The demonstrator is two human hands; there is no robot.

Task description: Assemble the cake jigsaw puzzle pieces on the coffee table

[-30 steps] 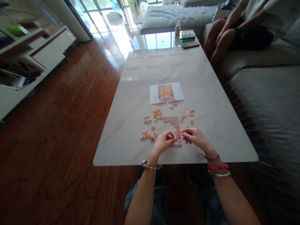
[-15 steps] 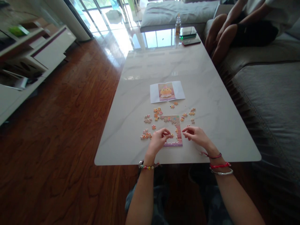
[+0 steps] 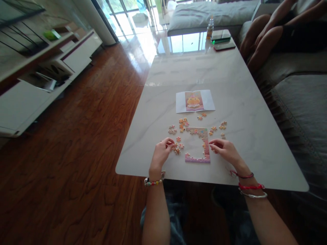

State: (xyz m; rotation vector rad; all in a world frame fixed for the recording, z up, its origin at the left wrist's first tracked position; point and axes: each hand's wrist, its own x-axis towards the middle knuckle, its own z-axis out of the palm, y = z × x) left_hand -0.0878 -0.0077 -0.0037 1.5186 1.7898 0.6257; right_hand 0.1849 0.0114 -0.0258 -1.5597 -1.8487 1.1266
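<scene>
A partly joined jigsaw puzzle point(image 3: 207, 144) lies on the table, its top, right and bottom edges forming an open bracket in pink, purple and beige. My left hand point(image 3: 163, 151) is left of it, thumb and fingers pinched on a puzzle piece point(image 3: 174, 145) at a small heap of loose orange pieces point(image 3: 178, 149). Beside the puzzle's right edge, my right hand point(image 3: 224, 149) hovers low with fingertips pressed together; whatever they hold is too small to make out. More loose pieces point(image 3: 183, 124) sit at the upper left, others point(image 3: 212, 130) at the upper right.
A creased reference sheet point(image 3: 206, 100) with an orange cartoon figure lies beyond the puzzle. At the far end of the marble-look table point(image 3: 245, 136) stand a bottle point(image 3: 209, 29) and phone-like devices point(image 3: 221, 36). A person point(image 3: 270, 30) sits on the sofa at the right.
My left hand has moved left, from inside the puzzle frame to the loose heap. My right hand stays beside the puzzle's right edge. The whole view has shifted.
</scene>
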